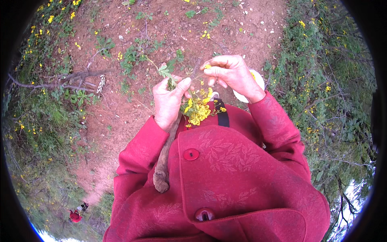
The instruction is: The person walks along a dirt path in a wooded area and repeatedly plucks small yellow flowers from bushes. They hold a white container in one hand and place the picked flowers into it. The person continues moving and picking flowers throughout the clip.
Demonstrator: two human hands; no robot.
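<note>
- Red-brown dirt (258, 36) fills the middle, scattered with small weeds and pale bits.
- Brush (306, 84) crowds in from right and left, dotted with yellow blooms.
- Way off at lower left, small with distance, what looks like a person in red (75, 216).
- Now the coat (242, 177): deep red, leaf-patterned, right across the front of the wearer.
- A bare branch (78, 77) lies on the left, well apart from the hands.
- And a stick (162, 167), brown with a knobbed end, slants along the coat up to the left wrist; I can't tell whether it's gripped.
- Behind the right wrist, partly hidden, a round white dish (261, 80) with a touch of yellow inside.
- Left hand (168, 99), thumb and fingers clamped on the leafy stems of the bunch!
- Right hand (236, 74), just beside it, thumb and fingertips pinched together on a small flower!
- There's the bunch (198, 113), yellow heads drooping below the left fingers, just in front of the coat.
- Tiniest of all, that flower (207, 67), bright yellow at the right fingertips.
</note>
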